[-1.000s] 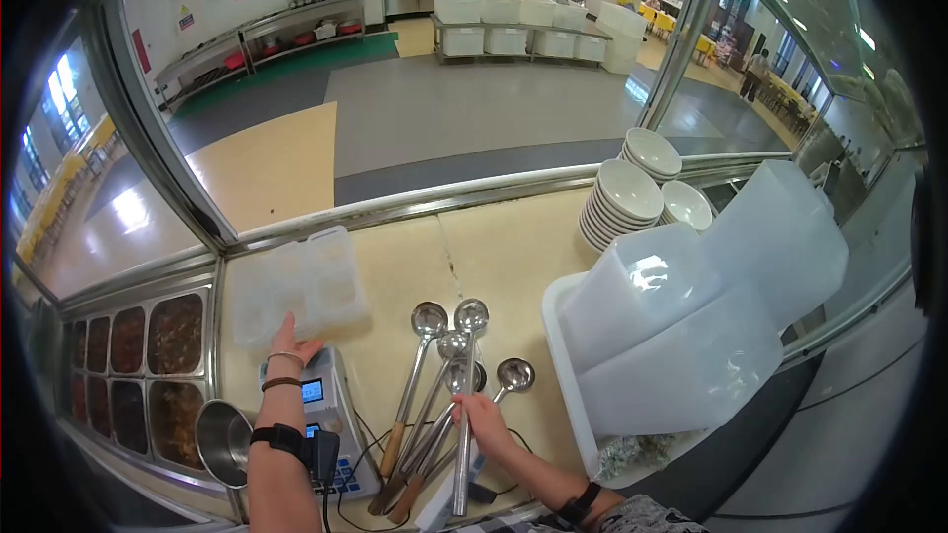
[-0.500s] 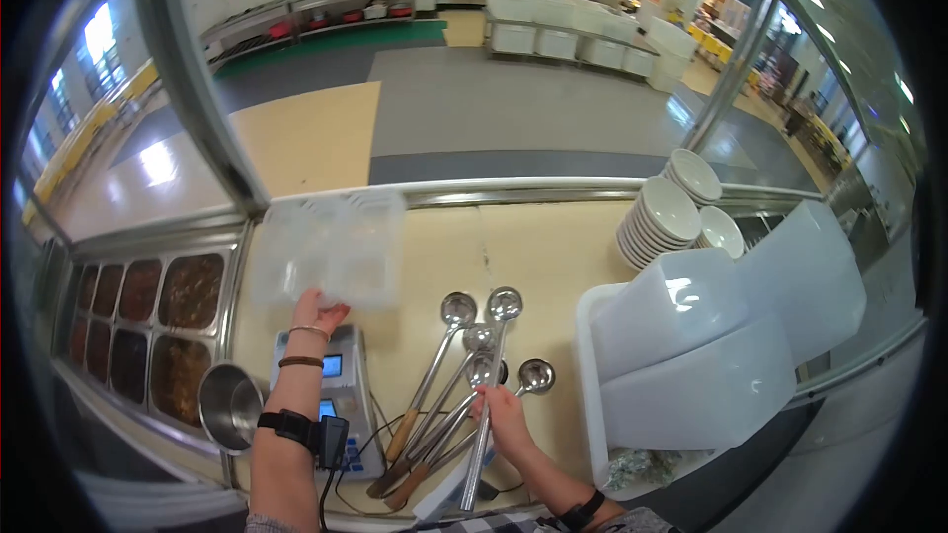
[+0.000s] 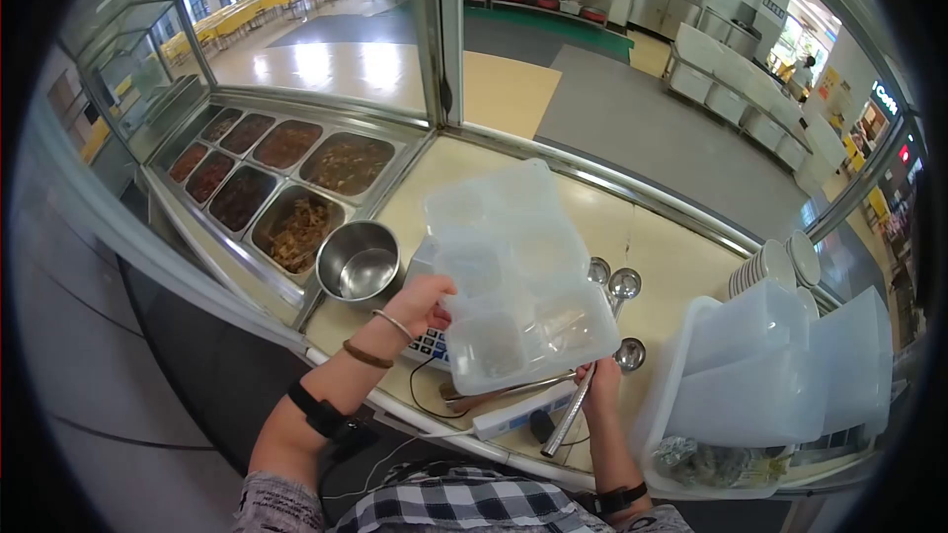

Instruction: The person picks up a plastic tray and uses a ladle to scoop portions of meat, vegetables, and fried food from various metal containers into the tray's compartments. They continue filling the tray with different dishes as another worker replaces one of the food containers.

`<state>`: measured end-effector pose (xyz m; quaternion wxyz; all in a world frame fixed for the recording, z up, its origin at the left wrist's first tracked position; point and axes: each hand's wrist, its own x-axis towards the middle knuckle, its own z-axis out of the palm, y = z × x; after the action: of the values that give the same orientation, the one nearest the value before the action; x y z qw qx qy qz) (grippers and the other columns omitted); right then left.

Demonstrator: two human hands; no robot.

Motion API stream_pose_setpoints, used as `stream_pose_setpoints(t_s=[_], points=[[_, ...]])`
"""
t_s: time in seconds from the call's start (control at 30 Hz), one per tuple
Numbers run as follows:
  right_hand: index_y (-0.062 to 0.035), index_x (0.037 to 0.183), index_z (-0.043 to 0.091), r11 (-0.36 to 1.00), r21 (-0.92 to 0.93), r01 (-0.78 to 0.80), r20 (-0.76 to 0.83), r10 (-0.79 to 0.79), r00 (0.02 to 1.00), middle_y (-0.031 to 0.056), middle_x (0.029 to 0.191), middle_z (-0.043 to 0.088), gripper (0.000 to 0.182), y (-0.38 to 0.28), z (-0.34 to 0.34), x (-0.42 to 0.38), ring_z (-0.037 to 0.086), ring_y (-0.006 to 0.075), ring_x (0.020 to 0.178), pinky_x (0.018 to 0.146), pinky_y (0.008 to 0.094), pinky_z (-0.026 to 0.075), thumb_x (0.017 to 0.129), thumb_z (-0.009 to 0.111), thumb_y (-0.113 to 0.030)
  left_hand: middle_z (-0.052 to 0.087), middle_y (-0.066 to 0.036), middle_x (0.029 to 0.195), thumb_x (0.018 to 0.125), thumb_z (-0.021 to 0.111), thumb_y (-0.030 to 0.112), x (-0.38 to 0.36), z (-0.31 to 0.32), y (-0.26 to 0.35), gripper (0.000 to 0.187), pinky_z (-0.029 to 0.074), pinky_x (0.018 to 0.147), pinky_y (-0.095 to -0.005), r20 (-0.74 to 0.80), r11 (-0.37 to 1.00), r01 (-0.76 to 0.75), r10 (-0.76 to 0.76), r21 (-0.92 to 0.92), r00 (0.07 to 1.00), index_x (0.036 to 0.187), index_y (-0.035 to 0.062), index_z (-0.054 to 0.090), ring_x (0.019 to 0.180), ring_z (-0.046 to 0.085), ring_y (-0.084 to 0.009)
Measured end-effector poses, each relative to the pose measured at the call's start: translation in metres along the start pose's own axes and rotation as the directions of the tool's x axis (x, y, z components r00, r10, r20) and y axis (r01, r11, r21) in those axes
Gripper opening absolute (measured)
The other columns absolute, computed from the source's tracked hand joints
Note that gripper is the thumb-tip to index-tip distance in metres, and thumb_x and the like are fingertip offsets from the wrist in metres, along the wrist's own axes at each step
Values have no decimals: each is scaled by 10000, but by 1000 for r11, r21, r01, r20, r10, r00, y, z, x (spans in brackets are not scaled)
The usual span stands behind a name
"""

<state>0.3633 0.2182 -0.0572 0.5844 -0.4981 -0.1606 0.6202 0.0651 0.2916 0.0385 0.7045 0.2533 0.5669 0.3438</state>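
Note:
My left hand (image 3: pixel 427 304) is closed on the left edge of a translucent plastic tray (image 3: pixel 523 271) with several moulded compartments, held tilted above the counter. My right hand (image 3: pixel 600 383) wraps round the metal handle of a ladle (image 3: pixel 565 426), below the tray's lower right corner; the tray covers part of this ladle. More ladles lie under and beside the tray, one with its bowl (image 3: pixel 630 353) near my right hand. A digital scale (image 3: pixel 431 343) is mostly hidden beneath the tray, its keypad showing. A steel pot (image 3: pixel 357 262) stands left of my left hand.
Steel pans of cooked food (image 3: pixel 296 227) fill the left side. To the right are a white bin (image 3: pixel 664 405) with large translucent containers (image 3: pixel 746 385) and stacked bowls (image 3: pixel 762 271). A power strip (image 3: pixel 523 410) and cables lie at the near edge. Glass panels and metal posts enclose the counter.
The tray has been lifted from the counter's far left and brought over the scale and ladles in my left hand. My right hand still grips the ladle. The view has turned left.

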Motion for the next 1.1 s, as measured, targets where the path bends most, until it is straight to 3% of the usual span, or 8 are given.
stream_pose_setpoints(t_s=[0.3, 0.5, 0.6, 0.67, 0.7, 0.77, 0.8, 1.1], points=[[0, 985, 472, 999, 28, -38, -43, 39, 998, 18, 577, 425, 240, -25, -12, -17, 394, 98, 450, 380, 210, 299, 846, 435, -193, 549, -164, 988, 743, 486, 123, 124, 56, 5, 314, 508, 677, -455, 59, 965, 4, 11, -261, 998, 1039, 25, 450, 839, 577, -339], [-44, 987, 454, 960, 162, -227, -9, 231, 973, -33, 556, 358, 226, -27, -22, -2, 339, 64, 435, 371, 200, 258, 847, 436, -221, 601, -102, 855, 645, 629, 155, 244, 64, 10, 208, 499, 676, -329, -90, 979, -120, 136, 168, 987, 805, 33, 576, 773, 593, -240], [-84, 919, 488, 958, 209, -199, -26, 208, 978, -55, 565, 375, 157, -26, -23, 1, 347, 50, 427, 360, 183, 267, 845, 422, -206, 638, -24, 776, 588, 682, 125, 274, 60, 15, 152, 456, 719, -198, 59, 739, -295, 328, 605, 943, 707, 57, 617, 749, 614, -142], [-52, 973, 450, 964, 221, -150, -91, 174, 981, -42, 573, 361, 198, -28, -20, -3, 336, 55, 449, 387, 186, 261, 852, 407, -203, 639, -134, 839, 745, 550, 162, 230, 83, 43, 197, 516, 620, -371, 264, 225, -316, 232, 922, 936, 873, 34, 628, 790, 627, -249], [-52, 973, 450, 961, 219, -169, -76, 189, 979, -42, 573, 361, 198, -27, -20, -3, 336, 55, 449, 387, 186, 261, 852, 407, -203, 639, -134, 839, 745, 550, 162, 218, 94, 49, 197, 516, 620, -371, 243, 229, -296, 235, 927, 941, 873, 34, 628, 790, 627, -249], [-85, 941, 481, 958, 251, -142, -81, 167, 983, -57, 572, 362, 172, -25, -26, 1, 336, 40, 438, 374, 176, 268, 857, 406, -215, 643, -126, 844, 745, 547, 142, 209, 114, 60, 148, 512, 623, -348, -264, 224, 189, 378, 956, 887, 788, 64, 665, 807, 629, -257], [-46, 1158, 433, 970, 13, -242, -93, 242, 966, 40, 742, 495, 412, -28, -30, 5, 443, 157, 564, 492, 289, 406, 855, 415, -324, 643, -126, 844, 745, 547, 142, 211, 114, 60, 148, 512, 623, -348, -275, 229, 198, 383, 953, 882, 788, 64, 665, 807, 629, -257], [-19, 1068, 466, 986, -16, -166, -95, 164, 982, 31, 695, 468, 330, -31, -26, 0, 420, 124, 536, 474, 260, 368, 863, 390, -266, 625, -166, 920, 758, 540, 130, 218, 103, 60, 193, 502, 672, -357, -416, 598, 83, 444, 797, 793, 878, 18, 642, 844, 623, -268]])
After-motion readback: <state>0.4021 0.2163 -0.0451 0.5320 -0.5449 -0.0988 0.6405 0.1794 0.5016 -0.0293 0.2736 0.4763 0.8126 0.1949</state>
